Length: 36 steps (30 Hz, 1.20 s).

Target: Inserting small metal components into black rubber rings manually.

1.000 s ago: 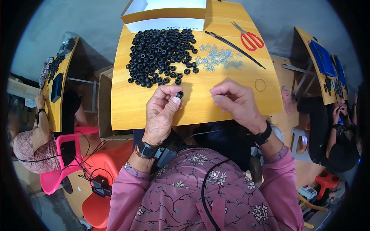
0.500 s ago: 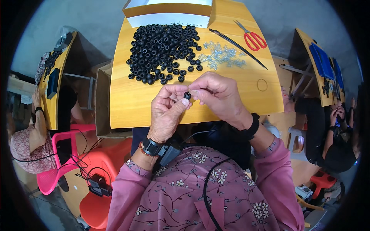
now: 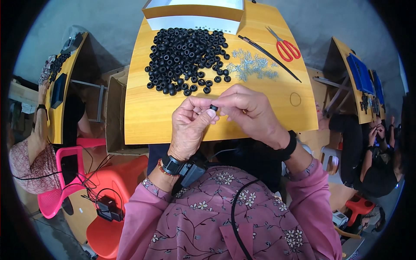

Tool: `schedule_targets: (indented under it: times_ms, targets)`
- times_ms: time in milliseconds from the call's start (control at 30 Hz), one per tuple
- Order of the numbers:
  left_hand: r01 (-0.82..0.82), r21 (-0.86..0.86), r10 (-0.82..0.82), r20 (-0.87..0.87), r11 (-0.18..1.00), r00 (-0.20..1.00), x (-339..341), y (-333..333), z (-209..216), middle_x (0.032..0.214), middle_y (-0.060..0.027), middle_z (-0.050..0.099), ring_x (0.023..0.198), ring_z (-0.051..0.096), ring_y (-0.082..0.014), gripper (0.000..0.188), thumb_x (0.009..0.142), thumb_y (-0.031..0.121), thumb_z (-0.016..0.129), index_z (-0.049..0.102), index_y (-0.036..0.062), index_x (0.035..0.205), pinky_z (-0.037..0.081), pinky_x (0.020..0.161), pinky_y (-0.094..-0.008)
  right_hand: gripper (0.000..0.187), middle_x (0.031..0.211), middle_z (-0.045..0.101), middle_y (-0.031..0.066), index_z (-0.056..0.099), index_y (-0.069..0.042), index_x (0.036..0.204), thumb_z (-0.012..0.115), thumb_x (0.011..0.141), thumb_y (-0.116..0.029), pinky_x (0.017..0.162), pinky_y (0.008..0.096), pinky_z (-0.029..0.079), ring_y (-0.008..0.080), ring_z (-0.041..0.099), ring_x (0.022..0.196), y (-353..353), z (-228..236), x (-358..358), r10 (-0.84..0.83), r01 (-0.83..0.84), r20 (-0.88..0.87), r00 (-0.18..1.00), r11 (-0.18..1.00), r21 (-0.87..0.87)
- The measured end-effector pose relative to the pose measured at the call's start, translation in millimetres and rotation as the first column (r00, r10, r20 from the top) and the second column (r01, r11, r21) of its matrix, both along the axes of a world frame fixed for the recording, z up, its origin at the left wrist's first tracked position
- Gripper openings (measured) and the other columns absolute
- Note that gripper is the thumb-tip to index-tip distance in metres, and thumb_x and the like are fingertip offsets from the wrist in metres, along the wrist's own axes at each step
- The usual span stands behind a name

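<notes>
Black bead (image 3: 214, 108) is pinched by the left hand (image 3: 189, 126) near the counter's (image 3: 149, 123) front edge, apparently worked by the right hand (image 3: 255, 113), whose hold cannot be told; steady alignment seems needed.

Grey wall (image 3: 115, 26) behind; left table (image 3: 56, 123) and right table (image 3: 365, 116), both yellow wood. Pink chair (image 3: 50, 206), red chair (image 3: 102, 238) lower left. Floor (image 3: 341, 197) probably tan, edges murky.

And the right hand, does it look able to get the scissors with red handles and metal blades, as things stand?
Probably yes: the scissors lie uncovered, with only small silvery pieces and a thin black rod between. But the right hand is at the small black piece in the left hand.
</notes>
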<state>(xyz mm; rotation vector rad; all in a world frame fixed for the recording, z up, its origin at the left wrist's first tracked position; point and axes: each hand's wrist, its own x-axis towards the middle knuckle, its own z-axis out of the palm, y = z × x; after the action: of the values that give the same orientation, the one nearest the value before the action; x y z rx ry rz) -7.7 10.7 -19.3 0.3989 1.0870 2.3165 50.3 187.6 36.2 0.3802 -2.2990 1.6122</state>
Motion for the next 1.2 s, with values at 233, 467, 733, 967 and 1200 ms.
schedule_targets:
  times_ms: [233, 467, 733, 967, 1200]
  targets:
    - [0.003, 0.007, -0.003, 0.002, 1.0, 1.0, 0.1, -0.9, 0.6, 0.097, -0.0103, 0.07, 0.082, 0.067, -0.0129, 0.016, 0.095, -0.002, 0.065, 0.06, -0.0025, 0.11, 0.057, 0.079, -0.0262, 0.018, 0.087, 0.065, 0.0083, 0.072, -0.003, 0.106, 0.064, 0.091, 0.004, 0.069, 0.0286, 0.051, 0.0146, 0.064, 0.079, -5.8, -6.1, 3.2, -0.05, 0.059, 0.08, 0.995, 0.992, -0.111]
    - [0.037, -0.046, -0.037, -0.004, 0.998, 0.999, -0.3, -4.3, -0.5, 0.099, -0.0105, 0.07, 0.085, 0.069, -0.0154, 0.017, 0.095, 0.0, 0.066, 0.06, -0.0009, 0.111, 0.057, 0.08, -0.027, 0.012, 0.091, 0.061, 0.0068, 0.07, -0.003, 0.099, 0.066, 0.09, 0.003, 0.069, 0.0276, 0.05, 0.0164, 0.063, 0.08, -8.8, -4.1, 5.0, -0.084, 0.088, 0.115, 0.99, 0.996, -0.026]
    - [-0.003, -0.073, -0.001, -0.055, 0.997, 0.998, 1.8, -1.0, -0.7, 0.101, -0.0088, 0.069, 0.085, 0.067, -0.0136, 0.02, 0.095, 0.001, 0.066, 0.06, -0.0003, 0.114, 0.056, 0.079, -0.0262, 0.013, 0.094, 0.06, 0.0059, 0.069, -0.004, 0.102, 0.064, 0.092, 0.003, 0.069, 0.026, 0.049, 0.0146, 0.062, 0.081, -11.2, -10.6, 4.5, -0.09, 0.089, 0.048, 0.995, 0.996, 0.014]
    - [-0.008, -0.088, 0.006, -0.028, 0.996, 1.0, 0.0, -1.9, -1.1, 0.102, -0.0074, 0.068, 0.085, 0.065, -0.0119, 0.018, 0.097, 0.002, 0.063, 0.059, 0.0018, 0.115, 0.053, 0.078, -0.0254, 0.01, 0.088, 0.061, 0.0043, 0.07, -0.002, 0.099, 0.065, 0.092, 0.002, 0.067, 0.0279, 0.049, 0.013, 0.062, 0.081, 3.6, -5.7, -9.5, -0.091, 0.102, 0.176, 0.98, 0.993, -0.059]
    - [-0.07, -0.129, 0.062, -0.066, 0.989, 0.996, 2.4, -0.4, 2.5, 0.095, -0.0052, 0.069, 0.079, 0.062, -0.0091, 0.011, 0.098, 0.006, 0.064, 0.06, 0.0041, 0.107, 0.052, 0.074, -0.0237, 0.015, 0.085, 0.064, 0.0158, 0.071, 0.0, 0.101, 0.062, 0.089, 0.0, 0.07, 0.0386, 0.051, 0.0303, 0.065, 0.078, 31.7, 2.6, -64.2, -0.285, 0.278, -0.039, 0.958, 0.884, 0.375]
